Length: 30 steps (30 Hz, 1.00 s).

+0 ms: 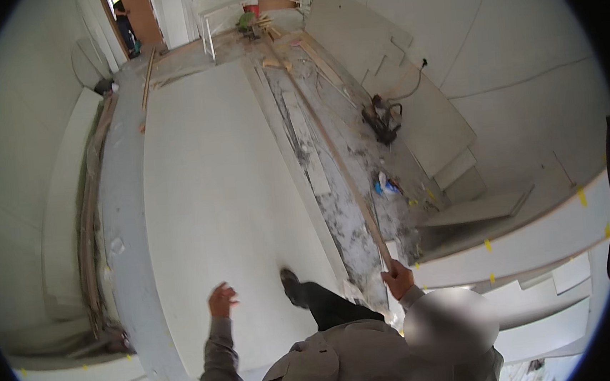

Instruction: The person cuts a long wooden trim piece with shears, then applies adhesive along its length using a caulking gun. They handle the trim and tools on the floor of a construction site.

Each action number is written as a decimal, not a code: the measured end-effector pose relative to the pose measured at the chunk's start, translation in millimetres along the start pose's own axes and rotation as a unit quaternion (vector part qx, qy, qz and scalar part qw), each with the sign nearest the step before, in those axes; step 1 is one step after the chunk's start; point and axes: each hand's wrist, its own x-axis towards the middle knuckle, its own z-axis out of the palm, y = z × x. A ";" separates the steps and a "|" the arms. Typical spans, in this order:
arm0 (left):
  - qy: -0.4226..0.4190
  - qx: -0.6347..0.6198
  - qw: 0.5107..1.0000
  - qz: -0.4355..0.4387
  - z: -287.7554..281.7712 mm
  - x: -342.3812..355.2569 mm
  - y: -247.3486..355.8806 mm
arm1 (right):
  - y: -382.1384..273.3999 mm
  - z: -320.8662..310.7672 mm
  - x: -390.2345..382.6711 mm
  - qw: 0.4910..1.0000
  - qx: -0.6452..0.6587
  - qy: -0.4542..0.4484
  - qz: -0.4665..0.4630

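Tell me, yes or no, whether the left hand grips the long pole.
No, the left hand is raised apart from the long pole, which the right hand grips.

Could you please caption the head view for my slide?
Right hand grips a long brown wooden strip beside a large white panel.

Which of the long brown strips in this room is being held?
The long strip right of the big white board underfoot: its near end is in the right hand. The bundled strips by the left wall are untouched.
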 end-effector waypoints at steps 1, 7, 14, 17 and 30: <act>-0.039 -0.017 0.999 -0.032 30.5 12.5 30.7 | -27.4 6.7 24.4 1.000 0.010 -0.012 0.000; -0.188 -0.020 0.981 0.032 158.4 112.4 241.7 | -235.1 60.7 180.4 0.978 0.125 -0.133 -0.102; -0.309 -0.092 0.936 0.140 227.3 296.5 432.2 | -396.3 103.7 349.9 0.950 0.113 -0.184 -0.224; -0.376 -0.078 0.912 0.144 214.0 371.9 490.5 | -423.2 137.6 436.8 0.941 0.098 -0.187 -0.266; -0.404 0.062 0.884 0.229 261.6 662.7 697.0 | -594.9 162.9 825.9 0.917 -0.007 -0.047 -0.395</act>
